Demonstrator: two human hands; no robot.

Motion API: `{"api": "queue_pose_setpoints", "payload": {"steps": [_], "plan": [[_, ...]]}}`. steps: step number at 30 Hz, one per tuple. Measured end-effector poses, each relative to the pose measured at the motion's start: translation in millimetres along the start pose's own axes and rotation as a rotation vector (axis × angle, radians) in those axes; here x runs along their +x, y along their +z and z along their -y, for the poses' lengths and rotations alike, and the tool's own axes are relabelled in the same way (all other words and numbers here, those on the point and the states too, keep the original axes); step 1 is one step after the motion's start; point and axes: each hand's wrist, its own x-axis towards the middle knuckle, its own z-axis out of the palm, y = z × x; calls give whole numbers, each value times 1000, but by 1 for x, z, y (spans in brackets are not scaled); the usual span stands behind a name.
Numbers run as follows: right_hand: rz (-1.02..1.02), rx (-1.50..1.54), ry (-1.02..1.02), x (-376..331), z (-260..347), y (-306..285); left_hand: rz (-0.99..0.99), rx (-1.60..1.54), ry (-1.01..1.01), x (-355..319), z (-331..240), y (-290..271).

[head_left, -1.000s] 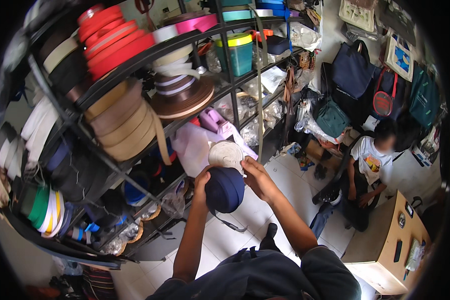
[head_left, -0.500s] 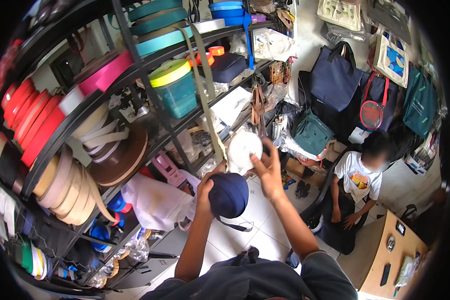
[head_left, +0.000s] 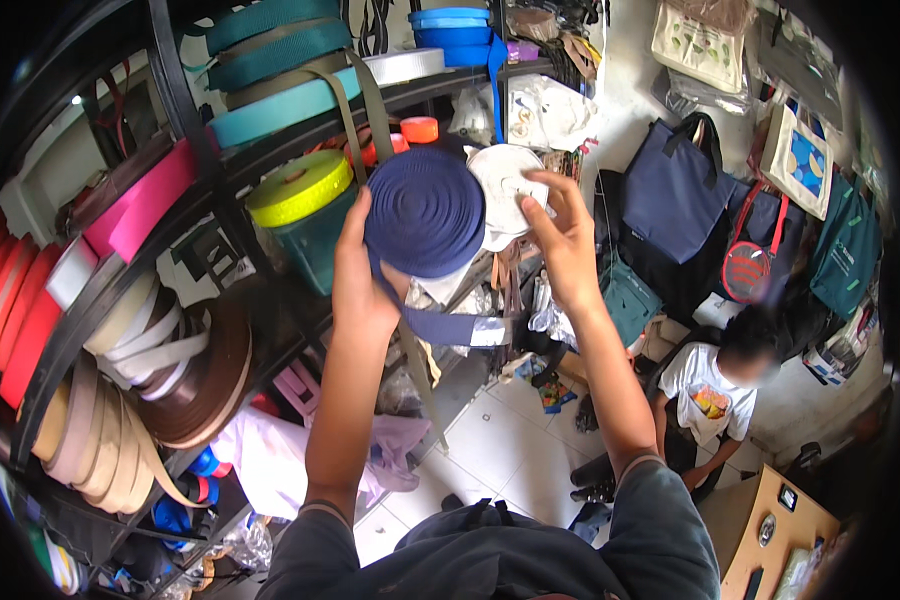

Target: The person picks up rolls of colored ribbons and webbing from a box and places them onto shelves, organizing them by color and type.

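My left hand (head_left: 363, 285) is closed round the left side of a thick navy roll of webbing (head_left: 425, 212), its coiled face turned up. A loose navy strap end (head_left: 450, 328) with a pale patch hangs below the roll. My right hand (head_left: 567, 235) grips a smaller white roll (head_left: 506, 195) by its right side, thumb on its face. The two rolls are side by side and seem to touch, raised in front of the shelf. Part of the white roll's left edge is hidden behind the navy one.
A black metal shelf (head_left: 185, 190) on the left holds many strap rolls, among them a yellow roll (head_left: 300, 188) on a teal tub. Bags, including a navy tote (head_left: 670, 185), hang on the right wall. A seated person (head_left: 710, 390) is beside a wooden desk (head_left: 770, 535).
Both hands have risen and moved away from my body with the rolls. The navy roll has tilted so its coiled face shows, and it is now beside the white roll.
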Motion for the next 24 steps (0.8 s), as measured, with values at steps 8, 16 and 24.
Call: {"api": "queue_pose_setpoints", "payload": {"steps": [8, 16, 24], "plan": [[31, 79, -27, 115, -10, -1, 51, -67, 36, 24, -14, 15], [91, 22, -90, 326, -43, 11, -31, 104, -93, -21, 6, 1], [80, -469, -244, 484, -81, 28, -179, 121, 79, 10, 48, 17]]}}
